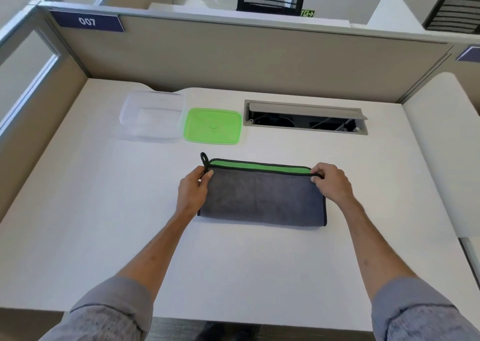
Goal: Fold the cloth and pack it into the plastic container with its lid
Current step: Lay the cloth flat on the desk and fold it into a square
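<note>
A grey cloth (262,199) with black trim lies folded in half on the white desk (104,185), a strip of its green inner side showing along the far edge. My left hand (193,190) pinches the far left corner beside the black hanging loop. My right hand (331,182) pinches the far right corner. Beyond the cloth sit a clear plastic container (153,116), open and empty, and to its right a green lid (213,129) lying flat.
A grey cable hatch (305,117) with its flap raised is set into the desk at the back right. Beige partition walls (233,55) enclose the desk at the back and left.
</note>
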Motion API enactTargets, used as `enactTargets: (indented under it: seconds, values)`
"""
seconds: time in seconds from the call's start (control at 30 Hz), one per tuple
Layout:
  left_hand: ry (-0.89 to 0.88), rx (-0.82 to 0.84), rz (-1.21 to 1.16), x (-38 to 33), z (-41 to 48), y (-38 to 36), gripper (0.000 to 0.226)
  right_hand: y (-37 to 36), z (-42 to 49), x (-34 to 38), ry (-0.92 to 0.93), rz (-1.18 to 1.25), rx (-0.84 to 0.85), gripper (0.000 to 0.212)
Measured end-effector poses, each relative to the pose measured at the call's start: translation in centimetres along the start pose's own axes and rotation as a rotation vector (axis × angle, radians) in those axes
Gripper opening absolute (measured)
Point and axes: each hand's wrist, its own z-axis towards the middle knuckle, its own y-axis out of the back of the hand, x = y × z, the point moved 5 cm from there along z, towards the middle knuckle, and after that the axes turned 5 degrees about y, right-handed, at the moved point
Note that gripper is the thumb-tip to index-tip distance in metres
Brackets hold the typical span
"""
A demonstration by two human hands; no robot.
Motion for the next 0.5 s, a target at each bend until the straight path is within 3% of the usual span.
enactTargets:
  seconds: [0.5]
  values:
    - [0.101, -0.018, 0.081, 0.4, 5.3, -2.3, 0.028, -1.7, 3.9, 0.1, -0.072, 0.053, -0.043, 0.017]
